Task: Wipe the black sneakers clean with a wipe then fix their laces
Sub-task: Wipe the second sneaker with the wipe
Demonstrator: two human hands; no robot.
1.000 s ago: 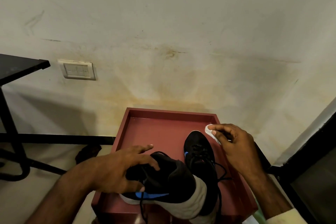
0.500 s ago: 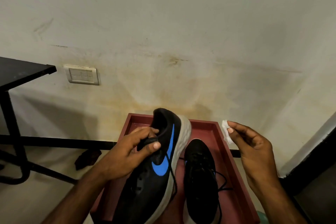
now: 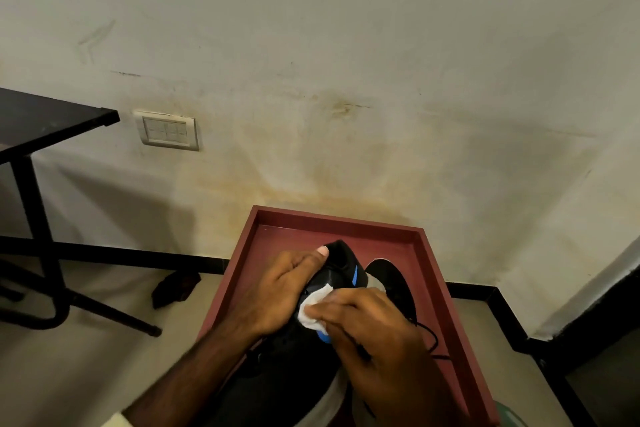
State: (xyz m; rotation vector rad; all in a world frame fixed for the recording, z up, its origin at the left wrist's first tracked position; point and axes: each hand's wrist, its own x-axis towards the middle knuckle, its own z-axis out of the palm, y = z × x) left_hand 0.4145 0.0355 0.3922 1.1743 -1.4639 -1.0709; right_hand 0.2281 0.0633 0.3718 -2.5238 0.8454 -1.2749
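Sneaker, held (image 3: pixel 332 274): black, blue logo, lower centre, above red tray (image 3: pixel 433 288).
Left hand (image 3: pixel 277 291): closed around its heel.
Right hand (image 3: pixel 374 326): presses white wipe (image 3: pixel 313 307) on its side.
Second sneaker (image 3: pixel 398 282): in tray, right.

The tray's (image 3: pixel 437 274) far end lies bare (raised rim around it); 2 sneakers (image 3: pixel 393 279) crowd its near half.
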